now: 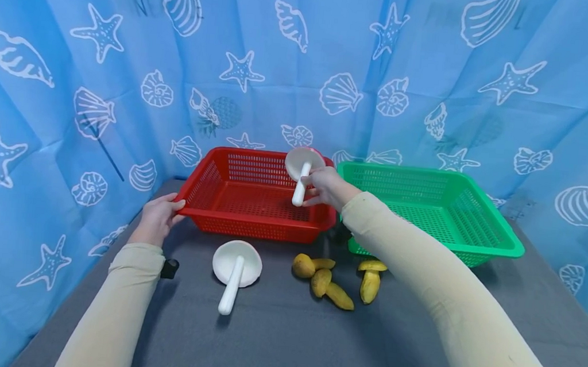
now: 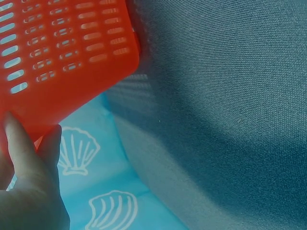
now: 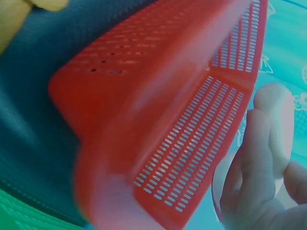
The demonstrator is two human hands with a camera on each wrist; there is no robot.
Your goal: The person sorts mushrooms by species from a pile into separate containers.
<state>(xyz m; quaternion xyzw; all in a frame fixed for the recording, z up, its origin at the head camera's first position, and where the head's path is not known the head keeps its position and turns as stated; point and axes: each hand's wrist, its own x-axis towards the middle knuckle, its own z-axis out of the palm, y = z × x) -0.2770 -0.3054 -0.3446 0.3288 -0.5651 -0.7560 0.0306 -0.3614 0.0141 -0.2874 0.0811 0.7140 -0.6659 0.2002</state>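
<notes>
My right hand [image 1: 327, 186] holds a mushroom [image 1: 302, 175] by its thick white stem [image 3: 279, 129], raised over the right part of a red plastic basket [image 1: 249, 226]. The round pale underside of its cap faces me, with a reddish edge showing. At the basket's front left corner, my left hand [image 1: 156, 219] grips the rim; in the left wrist view its fingers [image 2: 24, 153] pinch the red edge. Another white-stemmed mushroom [image 1: 232, 282] lies cap-underside up on the table in front of the basket. The red basket's visible floor has nothing on it.
Several yellow mushrooms [image 1: 321, 282] lie on the grey table [image 1: 270, 349] to the right of the white one. A green basket [image 1: 477, 221] stands right beside the red one, partly behind my right forearm. A blue shell-print curtain [image 1: 304, 52] hangs behind both.
</notes>
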